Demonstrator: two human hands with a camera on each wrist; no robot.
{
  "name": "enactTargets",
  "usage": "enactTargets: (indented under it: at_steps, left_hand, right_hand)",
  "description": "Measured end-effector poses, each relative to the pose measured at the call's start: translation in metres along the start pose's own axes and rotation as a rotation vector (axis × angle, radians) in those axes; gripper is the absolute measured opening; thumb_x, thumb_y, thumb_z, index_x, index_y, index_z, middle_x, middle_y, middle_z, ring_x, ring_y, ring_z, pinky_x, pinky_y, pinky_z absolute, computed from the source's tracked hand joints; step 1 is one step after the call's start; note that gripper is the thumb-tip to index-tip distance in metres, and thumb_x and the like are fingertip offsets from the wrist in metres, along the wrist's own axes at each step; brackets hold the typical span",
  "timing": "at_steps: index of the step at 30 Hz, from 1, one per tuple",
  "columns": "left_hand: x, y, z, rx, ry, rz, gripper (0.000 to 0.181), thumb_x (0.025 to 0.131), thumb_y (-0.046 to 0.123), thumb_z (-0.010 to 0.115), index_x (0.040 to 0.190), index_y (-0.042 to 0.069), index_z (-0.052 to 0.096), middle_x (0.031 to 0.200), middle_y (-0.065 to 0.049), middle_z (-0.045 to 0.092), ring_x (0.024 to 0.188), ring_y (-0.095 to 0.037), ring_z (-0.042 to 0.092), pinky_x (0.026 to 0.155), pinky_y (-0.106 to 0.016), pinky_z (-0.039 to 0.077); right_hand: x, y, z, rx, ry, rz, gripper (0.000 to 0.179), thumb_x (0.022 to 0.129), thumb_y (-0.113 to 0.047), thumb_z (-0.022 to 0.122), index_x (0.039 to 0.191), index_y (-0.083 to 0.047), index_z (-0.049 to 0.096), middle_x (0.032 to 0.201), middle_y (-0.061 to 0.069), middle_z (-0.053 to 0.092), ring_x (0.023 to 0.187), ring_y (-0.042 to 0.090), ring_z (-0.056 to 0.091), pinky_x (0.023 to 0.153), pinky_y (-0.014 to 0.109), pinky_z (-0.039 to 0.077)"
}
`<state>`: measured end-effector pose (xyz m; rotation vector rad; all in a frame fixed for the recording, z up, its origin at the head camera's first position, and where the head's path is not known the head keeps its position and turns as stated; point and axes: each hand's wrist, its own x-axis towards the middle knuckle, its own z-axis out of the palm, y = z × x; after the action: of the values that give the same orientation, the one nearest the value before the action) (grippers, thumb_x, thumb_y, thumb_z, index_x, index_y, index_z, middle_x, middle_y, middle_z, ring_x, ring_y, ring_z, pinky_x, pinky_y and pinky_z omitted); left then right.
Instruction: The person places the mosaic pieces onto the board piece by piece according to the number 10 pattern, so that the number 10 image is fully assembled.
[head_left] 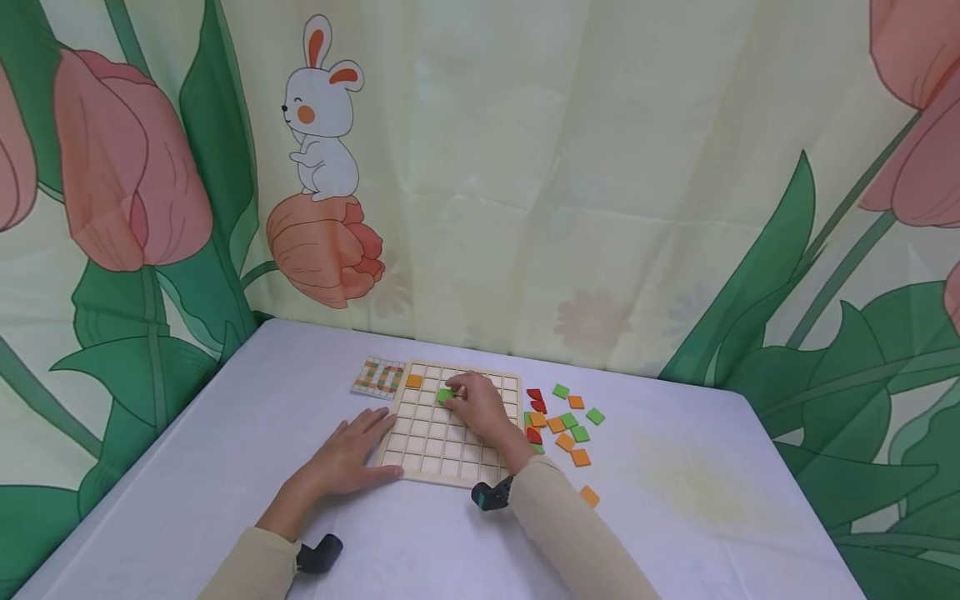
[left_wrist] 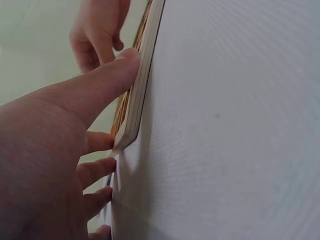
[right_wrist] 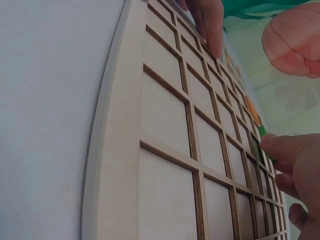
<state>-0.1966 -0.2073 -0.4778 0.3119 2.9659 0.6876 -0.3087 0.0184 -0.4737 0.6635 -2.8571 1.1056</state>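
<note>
A square wooden grid board [head_left: 429, 478] lies flat on the table. My right hand [head_left: 480, 408] is over its upper middle, pinching a green square tile [head_left: 444, 397] between thumb and fingertips at a grid cell. In the right wrist view the green tile [right_wrist: 262, 132] is partly hidden by the thumb. An orange tile [head_left: 414, 381] sits in a cell near the board's top left corner. My left hand [head_left: 351, 454] rests along the board's left side, fingers spread; in the left wrist view its thumb [left_wrist: 112, 75] touches the board's edge.
Beyond the board's upper left corner lies a printed pattern card [head_left: 377, 377]. Scattered to the right are several orange tiles [head_left: 581, 457], green tiles [head_left: 596, 416] and red rounded pieces [head_left: 534, 394]. A printed curtain [head_left: 525, 208] hangs behind the white-covered table [head_left: 697, 500].
</note>
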Motion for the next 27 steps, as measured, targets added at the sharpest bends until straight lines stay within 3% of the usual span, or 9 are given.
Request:
enactTargets:
  at_steps: [11,19,27]
  left_hand:
    - [-0.001,-0.004,0.000,-0.024,-0.002,0.013,0.087,0.081,0.059,0.067,0.149,0.012,0.038,0.157,-0.012,0.032,0.147,-0.039,0.023,0.118,-0.062,0.017]
    - [0.001,-0.004,0.007,-0.023,-0.022,-0.013,0.088,0.080,0.060,0.067,0.150,0.015,0.037,0.158,-0.010,0.031,0.148,-0.037,0.022,0.119,-0.061,0.016]
    - [0.002,-0.003,0.003,-0.010,-0.009,-0.013,0.089,0.080,0.061,0.067,0.150,0.015,0.036,0.158,-0.010,0.031,0.148,-0.037,0.022,0.119,-0.060,0.016]
  right_hand:
    - [0.007,-0.004,0.012,0.003,0.043,0.023,0.010,0.085,-0.020,0.075,0.087,-0.015,0.066,0.077,-0.001,0.056,0.068,0.012,0.048,0.061,0.025,0.040]
    - [0.009,-0.003,0.017,-0.021,0.043,0.028,0.009,0.086,-0.020,0.074,0.089,-0.013,0.068,0.085,-0.001,0.060,0.071,0.011,0.049,0.063,0.024,0.043]
    - [0.013,-0.010,0.015,-0.071,0.065,-0.016,0.007,0.088,-0.015,0.069,0.092,-0.011,0.073,0.098,0.002,0.068,0.074,0.011,0.052,0.065,0.025,0.045]
